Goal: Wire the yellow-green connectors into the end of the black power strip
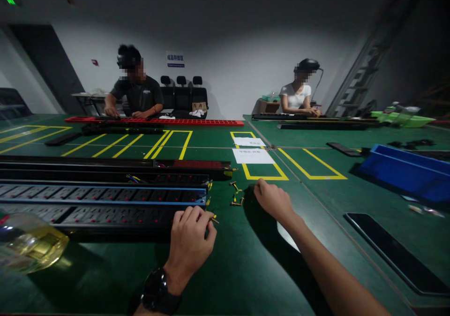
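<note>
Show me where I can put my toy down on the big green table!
The green table looks bare between the right forearm and the black slab, and inside the yellow outline right of the white papers. It's crowded at left: socket strips, bottle, left hand. Small brass-coloured pieces lie by the right hand.

Socket strips [119, 214] are showing black with red dots [141, 221] and blue edging [140, 204]; right of them, small pieces [236, 204] are gleaming yellow and brass against the green tabletop [232, 264].
</note>
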The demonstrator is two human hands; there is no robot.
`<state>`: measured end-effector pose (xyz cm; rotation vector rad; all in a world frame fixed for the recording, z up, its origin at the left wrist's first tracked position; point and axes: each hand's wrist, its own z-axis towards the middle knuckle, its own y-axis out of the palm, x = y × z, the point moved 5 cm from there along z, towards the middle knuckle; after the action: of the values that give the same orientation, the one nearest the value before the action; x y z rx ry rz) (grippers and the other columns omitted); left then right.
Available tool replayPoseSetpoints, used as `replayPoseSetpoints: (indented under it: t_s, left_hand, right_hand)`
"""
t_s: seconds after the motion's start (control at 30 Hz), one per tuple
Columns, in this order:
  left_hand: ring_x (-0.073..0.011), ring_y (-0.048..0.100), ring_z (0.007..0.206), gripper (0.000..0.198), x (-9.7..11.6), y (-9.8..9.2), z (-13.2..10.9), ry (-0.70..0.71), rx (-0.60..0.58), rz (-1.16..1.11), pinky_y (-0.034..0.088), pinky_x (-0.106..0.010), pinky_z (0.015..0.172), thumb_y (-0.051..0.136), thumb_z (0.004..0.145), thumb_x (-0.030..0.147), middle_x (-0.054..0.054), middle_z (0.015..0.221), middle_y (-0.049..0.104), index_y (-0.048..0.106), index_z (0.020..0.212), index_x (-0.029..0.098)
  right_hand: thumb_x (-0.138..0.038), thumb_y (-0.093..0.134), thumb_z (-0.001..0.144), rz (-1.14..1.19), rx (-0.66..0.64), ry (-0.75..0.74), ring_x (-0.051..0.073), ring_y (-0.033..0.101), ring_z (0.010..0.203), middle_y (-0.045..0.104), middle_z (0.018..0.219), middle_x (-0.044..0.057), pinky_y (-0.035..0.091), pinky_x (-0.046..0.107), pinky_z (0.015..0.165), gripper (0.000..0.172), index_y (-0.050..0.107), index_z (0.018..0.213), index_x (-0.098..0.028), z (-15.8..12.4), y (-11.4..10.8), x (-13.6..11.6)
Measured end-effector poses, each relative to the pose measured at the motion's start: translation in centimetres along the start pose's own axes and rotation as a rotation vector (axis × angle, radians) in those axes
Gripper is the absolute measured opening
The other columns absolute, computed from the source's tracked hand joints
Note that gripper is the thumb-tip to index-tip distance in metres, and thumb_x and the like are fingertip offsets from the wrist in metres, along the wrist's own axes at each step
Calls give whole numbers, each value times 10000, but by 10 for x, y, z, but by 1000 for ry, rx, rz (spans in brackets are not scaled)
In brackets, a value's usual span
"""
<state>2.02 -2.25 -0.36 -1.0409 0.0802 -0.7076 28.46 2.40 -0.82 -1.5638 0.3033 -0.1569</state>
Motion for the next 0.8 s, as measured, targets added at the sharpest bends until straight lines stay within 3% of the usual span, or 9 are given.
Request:
replayPoseSetpoints:
  t_s: [0.8]
  left_hand:
    - [-232,630,909,209,0,1,0,0,2,-5,376,-425,841,569,920,149,-31,922,705,742,995,237]
  right_hand:
    - [-317,344,1093,16,0,1,353,750,950,756,1066,189,508,401,766,331,624,1187,-168,-2,-2,-2]
